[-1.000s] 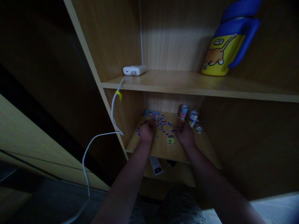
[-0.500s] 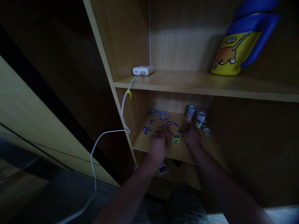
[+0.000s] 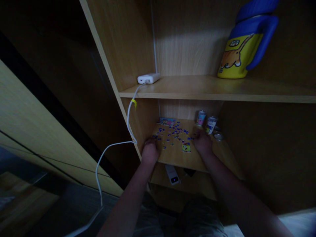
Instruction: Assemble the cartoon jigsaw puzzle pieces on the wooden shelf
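Note:
Small blue jigsaw puzzle pieces (image 3: 178,131) lie scattered over the lower shelf. A joined yellow section of the puzzle (image 3: 186,147) sits nearer the shelf's front edge. My left hand (image 3: 150,152) rests at the left end, fingertips down by the leftmost pieces; its fingers are partly hidden and dark. Right of the joined section, my right hand (image 3: 202,143) is closed, fingers curled together beside a few loose pieces. What it holds, if anything, is too small to make out. A colourful printed strip (image 3: 167,121) lies at the back left.
Two printed cans (image 3: 201,118) stand at the back right, with round metal lids (image 3: 218,137) beside them. Above, the upper shelf (image 3: 187,88) bears a white box with a cable (image 3: 148,78) and a blue-yellow jug (image 3: 243,49). A white device (image 3: 172,174) lies below.
My left hand has moved left, from beside the joined section to the pieces at the shelf's left end. My right hand stays in about the same place. The view has shifted slightly.

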Demonstrator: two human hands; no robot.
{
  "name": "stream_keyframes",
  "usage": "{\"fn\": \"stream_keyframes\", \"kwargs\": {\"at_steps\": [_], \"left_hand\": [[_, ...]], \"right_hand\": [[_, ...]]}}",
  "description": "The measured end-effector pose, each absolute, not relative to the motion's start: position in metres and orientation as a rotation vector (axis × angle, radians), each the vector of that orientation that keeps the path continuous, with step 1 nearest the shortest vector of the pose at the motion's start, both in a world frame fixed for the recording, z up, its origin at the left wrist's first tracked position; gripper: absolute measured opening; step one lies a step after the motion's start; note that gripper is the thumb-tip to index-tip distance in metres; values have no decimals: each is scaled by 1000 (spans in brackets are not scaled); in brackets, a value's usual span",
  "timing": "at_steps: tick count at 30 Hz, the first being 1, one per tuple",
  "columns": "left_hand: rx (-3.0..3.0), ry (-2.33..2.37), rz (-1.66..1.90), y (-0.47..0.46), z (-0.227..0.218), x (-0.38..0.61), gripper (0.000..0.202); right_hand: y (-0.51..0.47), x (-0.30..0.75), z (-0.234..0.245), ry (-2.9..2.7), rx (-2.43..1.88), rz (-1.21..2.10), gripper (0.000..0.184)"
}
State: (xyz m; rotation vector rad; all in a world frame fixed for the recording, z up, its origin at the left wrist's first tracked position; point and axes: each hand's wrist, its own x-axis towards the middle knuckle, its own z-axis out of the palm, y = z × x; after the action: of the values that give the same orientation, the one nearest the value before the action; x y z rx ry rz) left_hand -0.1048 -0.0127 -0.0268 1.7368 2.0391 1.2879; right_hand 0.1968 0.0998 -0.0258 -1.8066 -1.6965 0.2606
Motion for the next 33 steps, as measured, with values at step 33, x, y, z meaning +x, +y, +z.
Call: {"fn": "stream_keyframes", "kwargs": {"at_steps": [33], "left_hand": [[2119,2112,187,58,-1,-82,86]], "right_hand": [[127,214,-58,-1833,-1539,144,34]]}}
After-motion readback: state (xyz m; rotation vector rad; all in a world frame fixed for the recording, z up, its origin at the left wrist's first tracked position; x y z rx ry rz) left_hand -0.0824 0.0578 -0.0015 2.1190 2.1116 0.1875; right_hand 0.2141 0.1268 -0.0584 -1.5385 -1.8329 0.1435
